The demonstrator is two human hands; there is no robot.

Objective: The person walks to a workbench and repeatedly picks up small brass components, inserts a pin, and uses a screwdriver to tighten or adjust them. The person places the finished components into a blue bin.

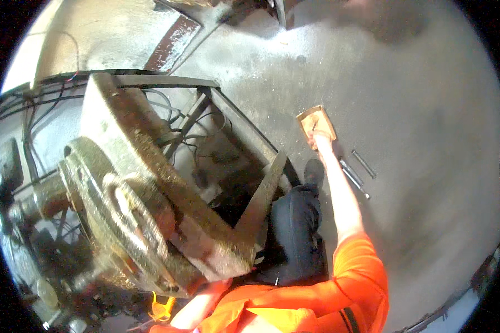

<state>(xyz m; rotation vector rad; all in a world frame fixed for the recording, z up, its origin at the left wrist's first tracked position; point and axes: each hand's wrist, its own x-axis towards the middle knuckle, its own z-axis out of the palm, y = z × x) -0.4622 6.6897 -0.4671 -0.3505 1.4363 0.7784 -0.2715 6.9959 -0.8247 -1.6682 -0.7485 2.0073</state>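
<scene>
Right hand [318, 140] is at the near end of a shallow tan tray [327, 123], beyond the machine [172, 200] and right of it; we can't tell how curled the fingers are or whether they grip anything. Left hand [222, 285], at the machine's near corner, is partly hidden, grip unclear. Right of the machine we see two metal rods [364, 164] and our shoe [315, 172]. Metal frame [264, 191] stands between machine and tray.
</scene>
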